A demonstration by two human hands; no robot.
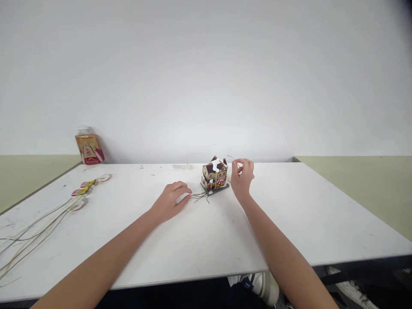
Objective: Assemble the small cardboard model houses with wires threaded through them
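Note:
A small model house (215,174) with brown roofs and white snow-like patches stands on a dark base (222,189) near the middle of the table. My right hand (243,174) is raised just right of it, thumb and fingers pinched on a thin dark strip (229,156) that may be a wire or stick. My left hand (172,199) rests low over the table, thumb and fingers apart. Its fingertips are close to a loose bunch of thin dark strips (200,196) in front of the house; whether they touch is not clear.
A bottle (89,148) with a gold and red label stands at the back left, against the wall. Long thin strips (41,229) and small yellow, red and white pieces (83,188) lie along the left side of the white table (199,257). Shoes (260,285) show below the front edge.

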